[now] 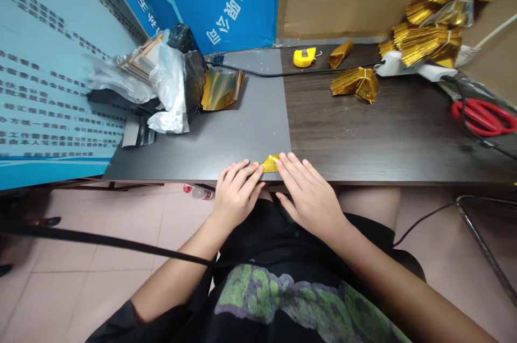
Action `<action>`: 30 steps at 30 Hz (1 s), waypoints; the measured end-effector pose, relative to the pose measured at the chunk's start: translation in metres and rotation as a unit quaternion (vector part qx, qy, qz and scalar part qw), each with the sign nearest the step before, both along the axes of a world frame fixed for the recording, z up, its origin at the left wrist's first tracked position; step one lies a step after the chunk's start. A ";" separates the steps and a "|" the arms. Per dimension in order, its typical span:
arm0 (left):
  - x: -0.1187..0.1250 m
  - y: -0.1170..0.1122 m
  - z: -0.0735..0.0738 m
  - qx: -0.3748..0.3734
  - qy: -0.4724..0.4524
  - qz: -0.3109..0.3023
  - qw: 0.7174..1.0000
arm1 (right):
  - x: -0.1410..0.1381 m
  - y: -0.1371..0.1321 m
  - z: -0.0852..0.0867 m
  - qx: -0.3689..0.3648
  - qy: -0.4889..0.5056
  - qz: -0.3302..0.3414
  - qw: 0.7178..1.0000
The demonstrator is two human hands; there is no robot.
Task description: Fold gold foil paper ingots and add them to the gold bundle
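Observation:
A small piece of folded gold foil paper (270,163) lies at the front edge of the desk, between my two hands. My left hand (237,190) rests at its left end, the index fingertip touching the foil and the thumb apart, lower down. From the other side, my right hand (309,192) lies with fingers stretched out flat, their tips on the foil's right end. Both hands are open, pressing rather than gripping. The fingertips cover both ends of the foil.
Behind stand a yellow tape measure (304,57), a folded gold bundle (355,84) and more gold stacks (428,44) beside a white power strip (398,64). Red-handled scissors (482,117) lie right. Plastic bags (169,82) and gold sheets (221,90) sit left. A black cable (266,74) crosses the desk.

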State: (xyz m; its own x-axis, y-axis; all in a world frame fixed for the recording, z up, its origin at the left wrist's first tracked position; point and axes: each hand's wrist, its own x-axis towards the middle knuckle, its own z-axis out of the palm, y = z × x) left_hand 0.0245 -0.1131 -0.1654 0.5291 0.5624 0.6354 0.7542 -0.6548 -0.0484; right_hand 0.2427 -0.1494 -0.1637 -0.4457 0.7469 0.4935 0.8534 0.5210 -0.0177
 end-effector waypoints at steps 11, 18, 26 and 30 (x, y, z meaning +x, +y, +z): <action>0.005 -0.004 -0.007 -0.001 -0.021 0.030 0.999 | 0.007 -0.008 -0.007 0.014 0.003 -0.080 0.997; 0.006 -0.003 -0.010 -0.005 -0.044 0.035 0.998 | 0.012 -0.012 -0.008 0.017 0.027 -0.116 0.993; 0.011 -0.008 -0.006 0.004 -0.078 0.002 0.997 | -0.002 -0.005 -0.013 0.112 0.038 -0.099 0.988; 0.010 -0.006 -0.007 0.023 -0.117 -0.047 0.992 | -0.003 0.002 -0.016 0.189 0.079 -0.038 0.978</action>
